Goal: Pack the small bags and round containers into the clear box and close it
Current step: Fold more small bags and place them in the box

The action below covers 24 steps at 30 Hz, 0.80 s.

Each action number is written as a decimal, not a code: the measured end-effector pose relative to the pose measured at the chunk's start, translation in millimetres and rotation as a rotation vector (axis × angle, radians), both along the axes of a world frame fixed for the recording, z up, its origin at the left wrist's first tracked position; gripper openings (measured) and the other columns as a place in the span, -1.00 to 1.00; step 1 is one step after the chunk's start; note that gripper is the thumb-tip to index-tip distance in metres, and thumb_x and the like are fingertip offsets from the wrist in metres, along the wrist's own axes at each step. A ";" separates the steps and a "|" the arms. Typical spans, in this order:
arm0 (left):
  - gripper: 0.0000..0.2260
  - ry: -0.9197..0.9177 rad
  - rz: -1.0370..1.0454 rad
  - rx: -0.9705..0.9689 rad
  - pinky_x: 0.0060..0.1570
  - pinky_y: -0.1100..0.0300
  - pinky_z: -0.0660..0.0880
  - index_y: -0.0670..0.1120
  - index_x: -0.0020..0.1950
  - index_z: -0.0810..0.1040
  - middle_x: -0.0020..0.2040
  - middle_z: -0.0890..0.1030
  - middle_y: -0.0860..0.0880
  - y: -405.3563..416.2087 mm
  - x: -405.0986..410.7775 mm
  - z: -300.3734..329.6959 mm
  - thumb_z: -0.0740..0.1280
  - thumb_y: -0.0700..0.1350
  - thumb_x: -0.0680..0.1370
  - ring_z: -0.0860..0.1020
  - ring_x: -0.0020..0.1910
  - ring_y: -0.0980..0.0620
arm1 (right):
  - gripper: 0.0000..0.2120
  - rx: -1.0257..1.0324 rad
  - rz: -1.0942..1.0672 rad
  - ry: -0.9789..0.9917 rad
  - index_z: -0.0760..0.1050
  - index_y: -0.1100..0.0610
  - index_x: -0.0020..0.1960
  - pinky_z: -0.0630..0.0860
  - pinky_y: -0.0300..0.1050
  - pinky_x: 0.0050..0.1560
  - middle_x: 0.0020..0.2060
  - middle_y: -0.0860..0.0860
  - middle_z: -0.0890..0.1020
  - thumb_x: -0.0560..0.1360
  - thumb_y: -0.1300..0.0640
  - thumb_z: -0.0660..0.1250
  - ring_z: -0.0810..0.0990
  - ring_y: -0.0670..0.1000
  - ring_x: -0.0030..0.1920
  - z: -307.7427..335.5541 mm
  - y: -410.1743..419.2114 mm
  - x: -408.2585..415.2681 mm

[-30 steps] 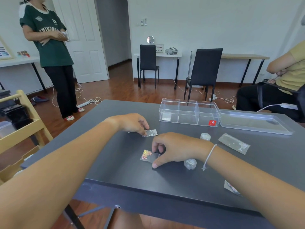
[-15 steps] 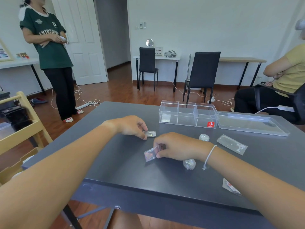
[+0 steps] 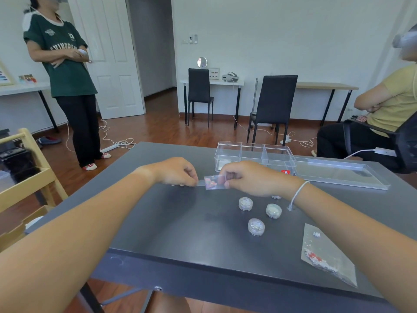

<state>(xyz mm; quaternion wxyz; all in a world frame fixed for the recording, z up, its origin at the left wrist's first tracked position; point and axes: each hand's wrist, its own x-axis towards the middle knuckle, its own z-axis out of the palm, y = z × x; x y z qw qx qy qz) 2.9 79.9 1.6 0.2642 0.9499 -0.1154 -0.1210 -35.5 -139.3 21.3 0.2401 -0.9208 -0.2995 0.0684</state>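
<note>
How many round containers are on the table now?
4. Three stand clear: one near the middle, one to its right, one nearest the camera. A fourth peeks from under the right hand; more may be hidden.

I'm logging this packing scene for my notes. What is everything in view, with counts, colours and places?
table: 1, dark grey, foreground
clear box: 1, transparent, open, divided, far side of table
lid: 1, transparent, flat on the table right of the box
round containers: 3 fully seen, clear with pale contents, mid-table; a fourth partly hidden under the right wrist
large bag: 1, clear with red and white bits, near right edge
small bag: 1, clear with pinkish contents, pinched by both hands
black chairs: 2, by the far wall
other people: 2, one standing left, one seated right
left hand: 1, pinching the bag
right hand: 1, pinching the bag
</note>
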 end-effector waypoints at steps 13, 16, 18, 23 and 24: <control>-0.79 -0.304 -0.057 -0.144 -0.24 0.49 0.39 0.02 -0.04 0.64 -0.13 0.56 0.19 -2.1 12.4 17.2 0.21 -0.17 0.54 0.52 -0.15 0.19 | -0.63 0.179 -0.266 -0.165 0.43 0.07 0.29 0.37 -0.25 -0.15 -0.31 -0.09 0.47 0.51 0.28 0.22 0.49 0.02 -0.10 27.1 -26.0 53.1; -0.80 -0.405 -0.043 -0.204 -0.14 0.48 0.34 0.01 0.05 0.62 -0.11 0.53 0.26 -10.4 22.0 26.7 0.22 -0.14 0.56 0.50 -0.10 0.22 | -0.72 0.229 -0.326 -0.180 0.46 0.08 0.15 0.44 -0.16 -0.17 -0.31 -0.06 0.58 0.47 0.27 0.28 0.56 0.07 -0.10 31.6 -31.7 60.7; -0.82 -0.442 -0.023 -0.258 -0.15 0.43 0.36 0.00 0.05 0.61 -0.09 0.58 0.11 -17.2 30.8 33.9 0.24 -0.15 0.55 0.51 -0.12 0.16 | -0.81 0.264 -0.362 -0.203 0.47 0.06 0.00 0.39 -0.26 -0.24 -0.25 0.02 0.66 0.44 0.28 0.30 0.56 0.02 -0.14 33.3 -35.3 65.2; -0.83 -0.438 -0.001 -0.340 -0.13 0.17 0.44 0.03 -0.15 0.56 -0.19 0.56 -0.02 -41.5 50.7 45.5 0.26 -0.22 0.49 0.50 -0.19 0.03 | -0.84 0.276 -0.393 -0.203 0.47 0.02 -0.15 0.40 -0.21 -0.26 -0.28 0.04 0.65 0.42 0.28 0.30 0.57 0.03 -0.19 35.0 -41.3 72.0; -0.82 -0.439 0.002 -0.342 -0.13 0.16 0.44 0.04 -0.18 0.56 -0.19 0.58 -0.03 -47.0 54.2 45.5 0.26 -0.23 0.48 0.51 -0.19 0.02 | -0.83 0.272 -0.397 -0.199 0.48 0.00 -0.16 0.41 -0.22 -0.25 -0.27 0.04 0.65 0.43 0.28 0.29 0.58 0.04 -0.17 34.4 -42.3 73.7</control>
